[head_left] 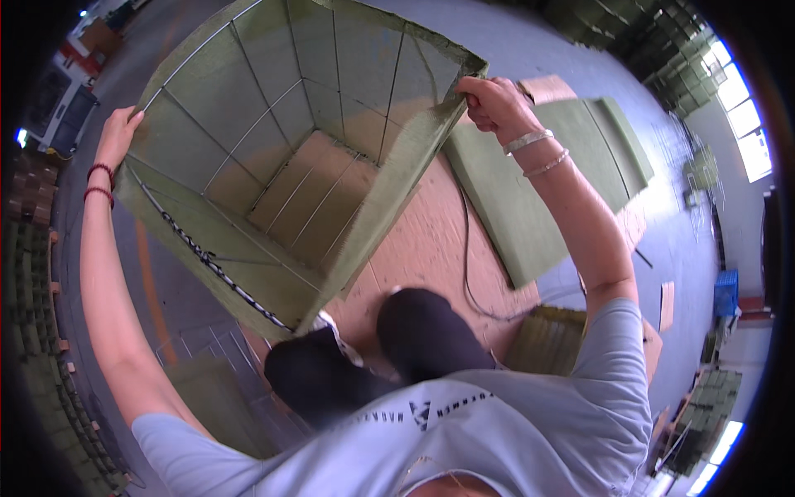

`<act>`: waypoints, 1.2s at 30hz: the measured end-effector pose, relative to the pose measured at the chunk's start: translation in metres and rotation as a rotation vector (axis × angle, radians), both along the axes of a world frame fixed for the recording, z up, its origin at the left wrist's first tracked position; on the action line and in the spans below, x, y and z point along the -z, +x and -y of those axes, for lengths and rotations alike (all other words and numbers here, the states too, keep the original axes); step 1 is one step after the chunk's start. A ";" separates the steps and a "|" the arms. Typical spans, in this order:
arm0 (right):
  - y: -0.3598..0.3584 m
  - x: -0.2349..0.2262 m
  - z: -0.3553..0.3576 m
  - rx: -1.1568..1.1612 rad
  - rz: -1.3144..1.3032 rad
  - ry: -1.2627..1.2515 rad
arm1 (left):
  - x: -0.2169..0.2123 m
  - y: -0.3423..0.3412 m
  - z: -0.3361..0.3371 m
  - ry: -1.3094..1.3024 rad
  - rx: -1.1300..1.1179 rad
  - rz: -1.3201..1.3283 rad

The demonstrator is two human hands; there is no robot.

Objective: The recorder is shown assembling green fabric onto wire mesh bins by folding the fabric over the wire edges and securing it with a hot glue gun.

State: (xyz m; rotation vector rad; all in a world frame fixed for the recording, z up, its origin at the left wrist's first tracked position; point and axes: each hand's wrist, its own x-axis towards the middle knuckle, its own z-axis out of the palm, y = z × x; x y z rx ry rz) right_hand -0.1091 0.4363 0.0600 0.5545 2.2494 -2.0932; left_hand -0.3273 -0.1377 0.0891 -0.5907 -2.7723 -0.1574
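Flattened cardboard [422, 240] covers grey floor [530, 50]; over the cardboard's left edge, left hand [122, 132] and right hand [495, 103] grip a green mesh-covered wire-frame box [383, 199] by its rim. Positioning it seems underway; the next move needs even support.

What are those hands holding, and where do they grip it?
A green wire-frame box: left hand on its left rim, right hand at its right corner.

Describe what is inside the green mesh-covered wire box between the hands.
Thin metal wires line the box, and flat brown cardboard shows at its bottom, perhaps from beneath. The right wall covers part of the interior; what lies there cannot be seen.
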 end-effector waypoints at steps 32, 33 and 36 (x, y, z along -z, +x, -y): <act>0.033 0.083 -0.022 0.089 -0.654 0.836 | 0.229 0.470 -0.257 1.022 -0.269 0.074; 0.034 0.084 -0.027 0.083 -0.629 0.821 | 0.229 0.457 -0.264 1.086 -0.280 0.003; 0.041 0.082 -0.043 0.017 -0.543 0.759 | 0.225 0.427 -0.260 1.230 -0.312 0.038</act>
